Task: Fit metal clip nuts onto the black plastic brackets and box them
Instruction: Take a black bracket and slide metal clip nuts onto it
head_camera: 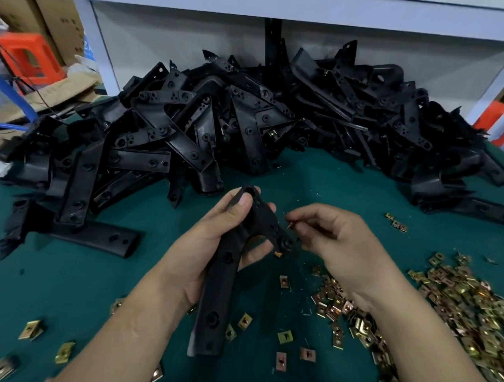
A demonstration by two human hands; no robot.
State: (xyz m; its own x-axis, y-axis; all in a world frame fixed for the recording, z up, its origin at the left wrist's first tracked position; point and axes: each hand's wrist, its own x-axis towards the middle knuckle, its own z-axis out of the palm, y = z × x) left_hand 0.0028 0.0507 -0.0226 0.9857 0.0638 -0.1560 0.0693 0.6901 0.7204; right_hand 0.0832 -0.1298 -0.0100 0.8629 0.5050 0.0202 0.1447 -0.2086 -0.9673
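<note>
Your left hand (pixel 214 246) grips the black bracket (pixel 223 275) over the bench (pixel 70 284) middle, long axis running toward you, while your right hand (pixel 340 245) pinches a clip nut (pixel 290 224) just right of its forked far end.

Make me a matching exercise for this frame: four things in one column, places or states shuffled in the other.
1 left hand
2 right hand
3 bracket pile
4 clip nut heap

A loose on the green mat, right side
B grips one black bracket
C piled high at the back
D pinches a single clip nut

Pairs: 1-B; 2-D; 3-C; 4-A
</note>
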